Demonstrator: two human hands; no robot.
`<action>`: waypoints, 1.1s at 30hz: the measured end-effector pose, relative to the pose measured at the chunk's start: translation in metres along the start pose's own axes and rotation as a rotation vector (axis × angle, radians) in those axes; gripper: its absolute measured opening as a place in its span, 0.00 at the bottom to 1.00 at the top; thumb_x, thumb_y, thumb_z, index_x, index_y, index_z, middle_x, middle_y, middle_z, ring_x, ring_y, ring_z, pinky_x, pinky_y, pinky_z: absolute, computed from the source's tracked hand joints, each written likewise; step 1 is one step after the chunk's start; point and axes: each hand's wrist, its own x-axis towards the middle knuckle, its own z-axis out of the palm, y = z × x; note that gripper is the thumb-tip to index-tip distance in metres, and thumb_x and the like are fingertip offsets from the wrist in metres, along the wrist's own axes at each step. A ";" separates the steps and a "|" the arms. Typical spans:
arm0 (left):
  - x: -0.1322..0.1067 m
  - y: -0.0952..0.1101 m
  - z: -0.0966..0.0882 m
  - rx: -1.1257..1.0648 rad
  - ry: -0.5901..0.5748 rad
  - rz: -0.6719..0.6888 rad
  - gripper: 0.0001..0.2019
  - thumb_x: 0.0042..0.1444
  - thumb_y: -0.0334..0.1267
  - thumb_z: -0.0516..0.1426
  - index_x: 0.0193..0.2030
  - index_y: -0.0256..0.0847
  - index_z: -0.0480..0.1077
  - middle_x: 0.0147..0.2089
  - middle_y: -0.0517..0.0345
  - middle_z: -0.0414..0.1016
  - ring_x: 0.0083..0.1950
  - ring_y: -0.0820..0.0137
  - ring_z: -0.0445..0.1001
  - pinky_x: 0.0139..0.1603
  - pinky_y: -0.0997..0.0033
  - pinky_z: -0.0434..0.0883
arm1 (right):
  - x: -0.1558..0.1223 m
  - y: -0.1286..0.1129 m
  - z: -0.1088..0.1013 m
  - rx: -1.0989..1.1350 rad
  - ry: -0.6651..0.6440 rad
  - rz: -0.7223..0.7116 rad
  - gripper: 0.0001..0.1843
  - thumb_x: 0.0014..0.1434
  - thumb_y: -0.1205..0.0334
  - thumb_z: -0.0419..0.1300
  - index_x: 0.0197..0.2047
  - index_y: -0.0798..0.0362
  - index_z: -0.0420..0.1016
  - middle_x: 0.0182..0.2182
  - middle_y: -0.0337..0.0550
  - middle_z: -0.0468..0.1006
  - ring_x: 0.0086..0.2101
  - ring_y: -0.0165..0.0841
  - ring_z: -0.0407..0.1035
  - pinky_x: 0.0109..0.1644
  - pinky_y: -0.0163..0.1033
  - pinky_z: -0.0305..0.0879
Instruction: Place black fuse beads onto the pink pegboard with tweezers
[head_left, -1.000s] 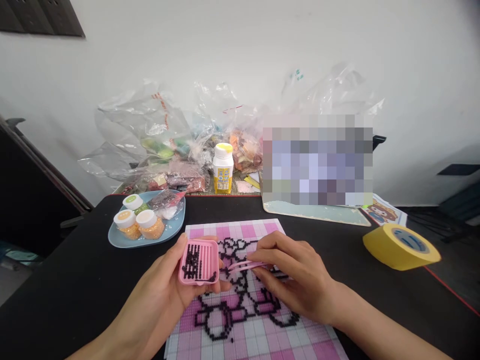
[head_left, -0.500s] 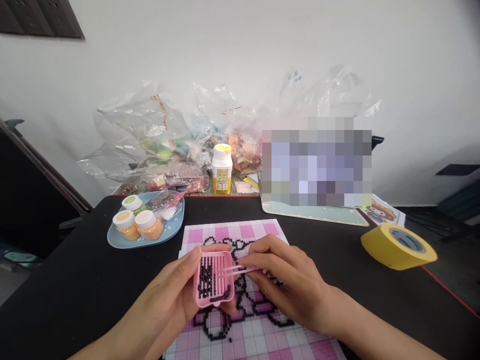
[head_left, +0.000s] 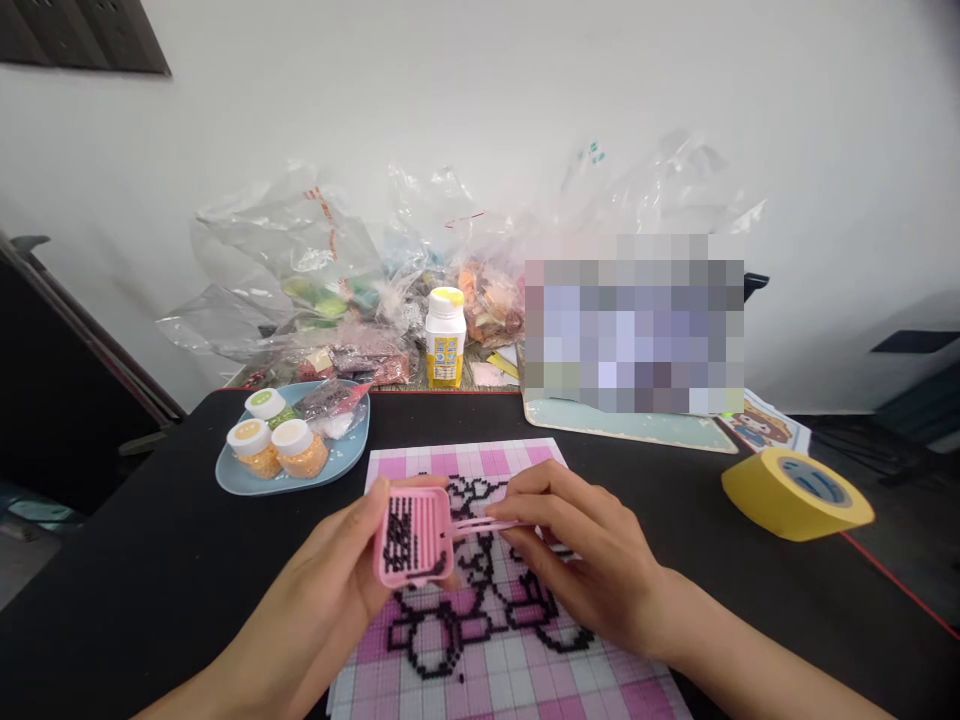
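Observation:
My left hand (head_left: 334, 575) holds a small pink ridged tray (head_left: 430, 520), tilted toward me, above the pegboard. Black beads (head_left: 397, 538) sit in rows in its left grooves, and a few lie along its lower edge. Pink tweezers (head_left: 487, 523) are pinched in my right hand (head_left: 592, 560); their tips are at the tray's right rim, with a dark speck there, perhaps a bead. Beneath both hands lies a pink-and-white checked pegboard (head_left: 517, 685) bearing black bead outlines, partly hidden by the tray and hands. One loose black bead (head_left: 461, 678) rests near its lower middle.
On the left, a blue plate (head_left: 244, 488) carries several bead jars and bags. A white-and-yellow bottle (head_left: 446, 340) stands behind, before piled plastic bags (head_left: 300, 260). To the right are a yellow tape roll (head_left: 765, 500) and a printed picture (head_left: 765, 425). A blurred block hides the back right.
The tray has moved slightly left and up in my left hand. The tweezer tips have gone from over the tray's grooves to its right rim.

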 end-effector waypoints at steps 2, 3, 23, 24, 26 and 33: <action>0.001 0.002 -0.001 -0.049 0.059 0.058 0.14 0.64 0.44 0.56 0.40 0.40 0.81 0.39 0.52 0.82 0.38 0.63 0.76 0.44 0.62 0.77 | 0.000 0.002 -0.002 -0.012 -0.021 0.016 0.08 0.67 0.70 0.52 0.47 0.55 0.71 0.35 0.45 0.74 0.32 0.30 0.70 0.30 0.33 0.68; 0.002 0.003 -0.001 -0.071 0.076 0.074 0.13 0.64 0.43 0.57 0.38 0.40 0.81 0.39 0.53 0.82 0.37 0.63 0.76 0.43 0.61 0.78 | -0.001 0.003 -0.004 -0.020 -0.053 0.026 0.08 0.68 0.69 0.52 0.47 0.55 0.71 0.34 0.45 0.74 0.32 0.30 0.70 0.30 0.33 0.68; 0.001 0.002 0.000 -0.103 0.123 0.026 0.18 0.67 0.42 0.51 0.40 0.36 0.80 0.41 0.47 0.81 0.43 0.59 0.75 0.46 0.51 0.80 | -0.006 0.007 -0.001 -0.096 -0.297 0.046 0.09 0.68 0.66 0.52 0.40 0.55 0.72 0.32 0.43 0.75 0.30 0.30 0.70 0.28 0.33 0.63; 0.002 0.002 0.000 -0.102 0.119 0.027 0.18 0.67 0.43 0.52 0.40 0.36 0.80 0.40 0.47 0.81 0.43 0.58 0.75 0.46 0.51 0.79 | -0.006 0.007 -0.002 -0.097 -0.298 0.045 0.09 0.68 0.66 0.51 0.40 0.55 0.72 0.33 0.43 0.75 0.30 0.30 0.70 0.28 0.33 0.63; 0.002 0.002 0.000 -0.100 0.115 0.025 0.18 0.67 0.43 0.52 0.41 0.35 0.80 0.41 0.46 0.81 0.45 0.57 0.75 0.47 0.50 0.79 | -0.006 0.008 -0.002 -0.096 -0.299 0.043 0.09 0.68 0.66 0.52 0.40 0.55 0.72 0.33 0.43 0.75 0.30 0.30 0.70 0.28 0.33 0.62; 0.004 0.000 -0.002 -0.104 0.112 0.018 0.18 0.67 0.41 0.51 0.43 0.33 0.80 0.41 0.44 0.81 0.46 0.55 0.75 0.49 0.45 0.78 | -0.007 0.008 -0.002 -0.114 -0.301 0.040 0.08 0.68 0.66 0.52 0.40 0.55 0.72 0.33 0.43 0.75 0.30 0.30 0.70 0.28 0.33 0.62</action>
